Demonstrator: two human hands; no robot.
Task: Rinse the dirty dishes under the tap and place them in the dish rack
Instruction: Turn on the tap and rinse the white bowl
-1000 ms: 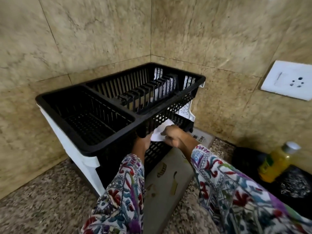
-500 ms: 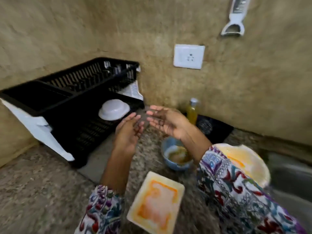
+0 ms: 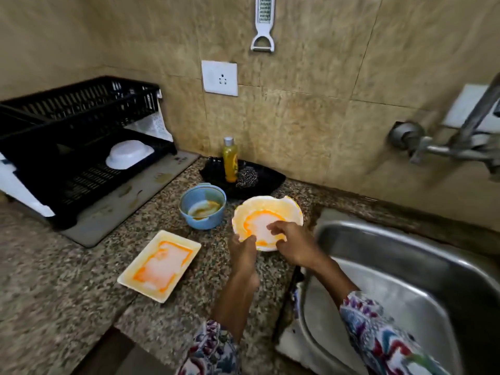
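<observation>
Both hands pinch the stained round plate point(image 3: 266, 220): left hand point(image 3: 242, 250) at 7 o'clock, right hand point(image 3: 293, 243) at 5 o'clock.

view: one head-worn wide-angle camera, no second view to share with
position: above and behind the two hands, close over the surface point(image 3: 67, 288)
facing: forward and down, toward the tiled wall
framing: left hand point(image 3: 242, 253) and right hand point(image 3: 293, 243) just below centre; dish rack point(image 3: 78, 109) far left of the grip, sink point(image 3: 405, 266) right, tap point(image 3: 460, 142) upper right
distortion: edges bend
</observation>
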